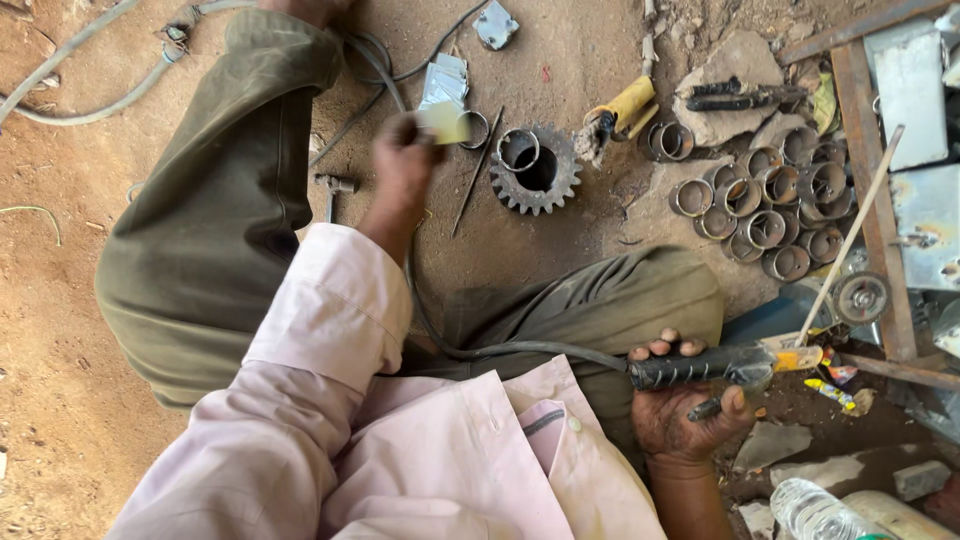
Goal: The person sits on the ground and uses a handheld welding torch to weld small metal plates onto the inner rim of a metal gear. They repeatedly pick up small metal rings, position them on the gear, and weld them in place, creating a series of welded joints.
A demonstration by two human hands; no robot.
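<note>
Your right hand (690, 405) grips the electrode holder (715, 367); your left hand (405, 160) pinches a pale card (445, 122) beside the gear (537, 168).

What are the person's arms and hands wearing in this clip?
Both hands are bare, no gloves. The left hand comes out of a loose pale pink sleeve with a stitched cuff hem. The right hand shows a bare wrist; no sleeve is visible. No rings or watch seen.

Small silver packets (443, 80) lie above, perhaps foil; colourful wrapper (835, 385) at right.
</note>
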